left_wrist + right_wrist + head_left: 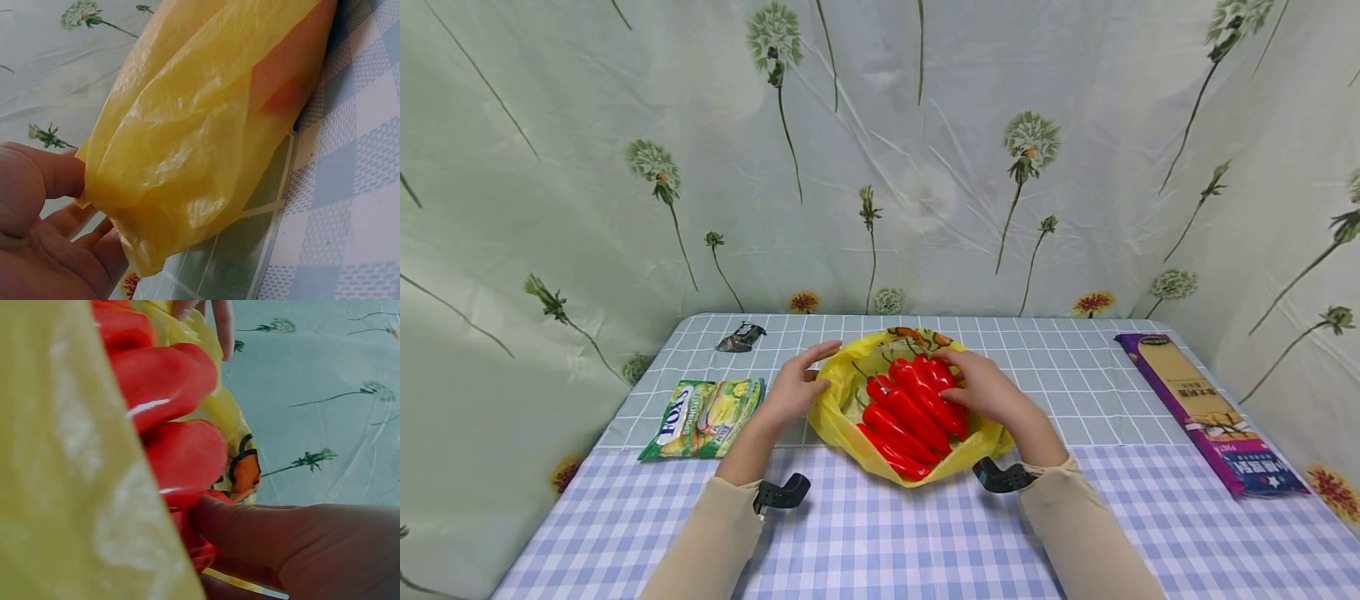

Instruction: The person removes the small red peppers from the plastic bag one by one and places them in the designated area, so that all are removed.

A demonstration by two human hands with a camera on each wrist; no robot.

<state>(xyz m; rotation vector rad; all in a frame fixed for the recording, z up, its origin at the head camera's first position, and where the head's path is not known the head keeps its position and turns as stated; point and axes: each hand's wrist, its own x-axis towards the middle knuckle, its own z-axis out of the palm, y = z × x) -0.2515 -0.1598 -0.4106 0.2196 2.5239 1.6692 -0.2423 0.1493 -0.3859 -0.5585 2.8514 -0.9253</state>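
A yellow plastic bag [838, 417] lies open in the middle of the table with several glossy red peppers [910, 408] inside it. My left hand [808, 379] is at the bag's left rim, thumb against the thin film and fingers straight. In the left wrist view the bag [187, 150] hangs in folds beside my thumb [44, 175]. My right hand [958, 379] lies over the right side of the pile, fingers curled round the peppers. In the right wrist view a finger [250, 531] presses against the peppers [181, 456].
A green Fox's candy packet [703, 417] lies left of the bag, and a small dark wrapper [741, 337] sits behind it. A long purple box [1206, 412] lies along the table's right edge. A floral curtain [880, 150] closes off the back and sides.
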